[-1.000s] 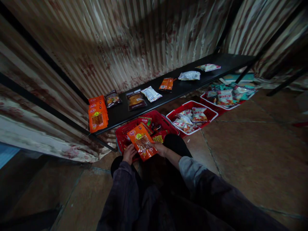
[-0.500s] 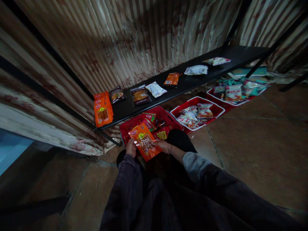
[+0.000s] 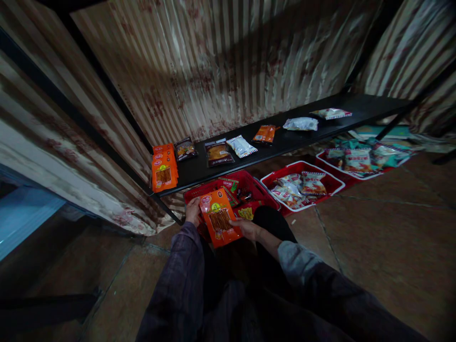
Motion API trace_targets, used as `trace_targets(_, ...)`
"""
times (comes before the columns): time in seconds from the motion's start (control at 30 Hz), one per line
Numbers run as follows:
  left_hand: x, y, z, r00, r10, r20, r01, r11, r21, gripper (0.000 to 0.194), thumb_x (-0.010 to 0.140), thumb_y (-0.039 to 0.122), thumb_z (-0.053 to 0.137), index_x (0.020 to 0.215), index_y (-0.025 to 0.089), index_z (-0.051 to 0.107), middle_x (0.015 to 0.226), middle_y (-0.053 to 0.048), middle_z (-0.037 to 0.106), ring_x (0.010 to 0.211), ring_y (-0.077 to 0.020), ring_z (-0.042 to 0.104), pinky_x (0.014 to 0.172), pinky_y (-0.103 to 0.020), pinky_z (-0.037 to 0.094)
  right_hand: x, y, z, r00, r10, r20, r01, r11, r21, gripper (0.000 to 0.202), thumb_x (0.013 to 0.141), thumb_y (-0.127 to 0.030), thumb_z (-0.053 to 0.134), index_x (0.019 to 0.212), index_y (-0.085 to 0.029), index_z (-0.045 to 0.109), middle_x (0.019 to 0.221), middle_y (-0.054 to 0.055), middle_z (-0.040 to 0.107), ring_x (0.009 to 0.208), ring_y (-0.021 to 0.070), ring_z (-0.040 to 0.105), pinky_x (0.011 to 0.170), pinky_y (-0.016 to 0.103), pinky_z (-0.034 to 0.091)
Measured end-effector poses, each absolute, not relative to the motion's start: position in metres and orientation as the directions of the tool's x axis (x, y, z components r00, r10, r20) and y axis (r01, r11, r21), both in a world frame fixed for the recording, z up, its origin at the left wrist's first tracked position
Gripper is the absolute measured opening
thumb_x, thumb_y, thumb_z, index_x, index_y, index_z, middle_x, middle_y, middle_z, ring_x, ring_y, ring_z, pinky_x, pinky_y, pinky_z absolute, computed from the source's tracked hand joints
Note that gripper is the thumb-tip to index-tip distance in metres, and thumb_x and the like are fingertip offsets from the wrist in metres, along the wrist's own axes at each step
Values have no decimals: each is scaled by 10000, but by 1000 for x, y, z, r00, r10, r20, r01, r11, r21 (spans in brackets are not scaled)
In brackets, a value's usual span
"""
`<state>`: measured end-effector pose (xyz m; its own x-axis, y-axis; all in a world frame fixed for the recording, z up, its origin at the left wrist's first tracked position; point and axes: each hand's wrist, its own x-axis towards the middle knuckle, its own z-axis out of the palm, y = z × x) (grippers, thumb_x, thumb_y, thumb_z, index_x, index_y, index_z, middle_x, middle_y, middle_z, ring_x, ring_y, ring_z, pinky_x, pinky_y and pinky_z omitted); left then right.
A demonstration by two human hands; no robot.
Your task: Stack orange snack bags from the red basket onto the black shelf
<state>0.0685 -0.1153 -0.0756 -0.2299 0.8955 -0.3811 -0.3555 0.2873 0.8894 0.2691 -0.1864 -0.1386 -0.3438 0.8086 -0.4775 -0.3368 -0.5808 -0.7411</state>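
Your right hand (image 3: 247,229) grips the near right edge of the orange packet (image 3: 218,217), and your left hand (image 3: 193,212) is closed at its left edge. The packet is tilted above the near part of the left red basket (image 3: 242,178), hiding some of the packs inside. Beyond it runs the black shelf (image 3: 274,151), its front edge between you and the row of snack bags. Orange packs (image 3: 164,167) overlap at its left end, by the dark frame post (image 3: 167,209). To the right sit two more filled baskets.
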Motion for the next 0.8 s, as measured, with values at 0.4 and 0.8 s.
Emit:
trace_targets(0.4,69,-89,-41,-323,897,-303,-400,161,902,92,635,205,646,631,163,564,585,16,608,535,-128,584,652,-313,491,266,-161,-99,-275,872,-406,-404,-488,-774,320,551,-318,829,766,-167,647,735,6,719,681,155,679,720,288,538)
trace_targets(0.8,80,-94,-36,-383,869,-313,-360,172,917,139,601,206,669,548,156,550,468,39,548,458,-109,523,566,-269,443,250,-129,-45,-109,959,-261,-489,-280,-826,370,554,-354,829,816,-172,642,772,19,719,791,164,681,775,269,517)
